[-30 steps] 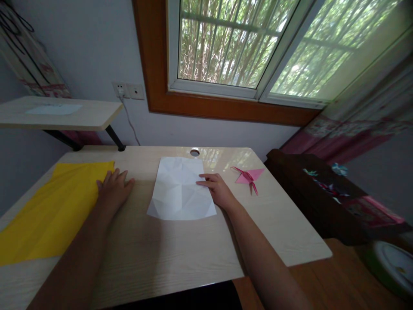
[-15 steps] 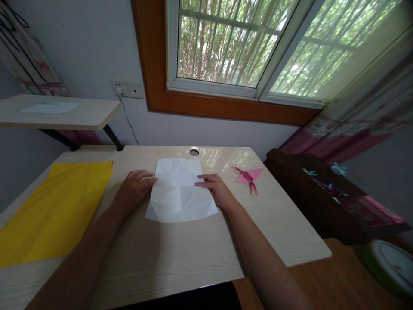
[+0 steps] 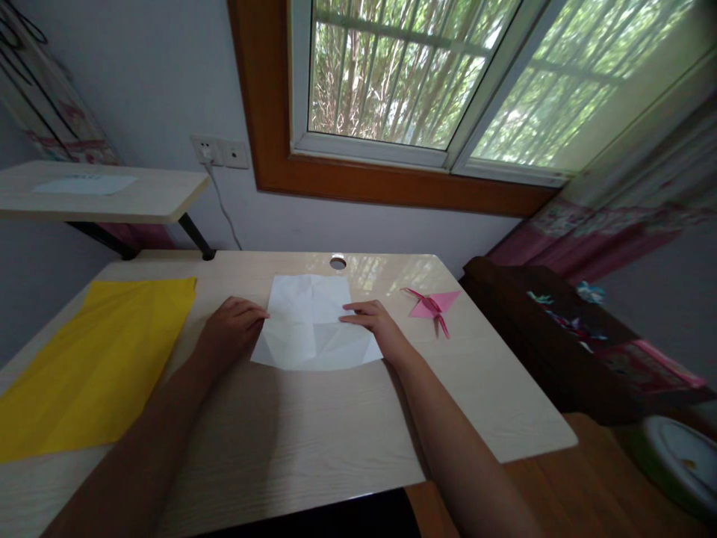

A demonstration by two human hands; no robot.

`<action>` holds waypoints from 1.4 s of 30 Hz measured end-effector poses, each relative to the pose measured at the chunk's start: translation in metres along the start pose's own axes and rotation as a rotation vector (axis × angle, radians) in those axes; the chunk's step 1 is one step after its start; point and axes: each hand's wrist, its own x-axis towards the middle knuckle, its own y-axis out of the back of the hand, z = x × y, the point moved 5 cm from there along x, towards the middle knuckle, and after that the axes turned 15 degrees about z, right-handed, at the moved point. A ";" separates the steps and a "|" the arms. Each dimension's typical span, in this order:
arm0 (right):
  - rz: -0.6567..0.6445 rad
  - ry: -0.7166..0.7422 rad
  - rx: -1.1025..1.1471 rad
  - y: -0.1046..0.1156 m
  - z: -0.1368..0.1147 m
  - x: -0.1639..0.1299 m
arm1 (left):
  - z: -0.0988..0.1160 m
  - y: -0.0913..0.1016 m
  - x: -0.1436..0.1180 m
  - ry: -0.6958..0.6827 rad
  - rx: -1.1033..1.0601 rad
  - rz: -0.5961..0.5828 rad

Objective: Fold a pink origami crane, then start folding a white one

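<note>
A pale wood-grain desk (image 3: 314, 433) stood under a window (image 3: 392, 75), with the creased white paper sheet (image 3: 314, 323) lying flat at mid-frame. It looked light, thin and limp — likely to slide on the smooth top, best taken by its side edges. The left hand (image 3: 227, 329) lay loosely curled, fingertips touching the sheet's left edge; the right hand (image 3: 376, 325) rested nearly flat on its right edge. Neither gripped it. A yellow sheet (image 3: 95, 366) lay at lower left — a pink paper crane (image 3: 431, 305) to the right.

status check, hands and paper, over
Left hand flat at white paper's left edge. Right hand flat on its right side. Pink origami crane and yellow sheet lie apart.
</note>
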 end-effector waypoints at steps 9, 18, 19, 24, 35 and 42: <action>-0.024 -0.016 0.054 0.001 0.006 -0.002 | 0.009 0.012 0.005 -0.032 0.010 0.056; 0.151 -0.346 0.207 0.010 0.001 -0.002 | -0.007 0.009 -0.003 0.002 -0.037 0.193; 0.154 -0.397 0.245 0.009 0.001 -0.002 | -0.007 0.010 -0.003 0.022 -0.049 0.221; 0.160 -0.558 0.418 0.006 0.003 -0.002 | -0.002 0.020 0.000 0.097 -0.118 0.299; 0.237 -0.778 0.627 0.007 0.005 -0.006 | 0.001 0.023 -0.001 0.119 -0.106 0.329; 0.246 -0.784 0.658 0.006 0.006 -0.006 | 0.003 0.022 0.001 0.127 -0.127 0.304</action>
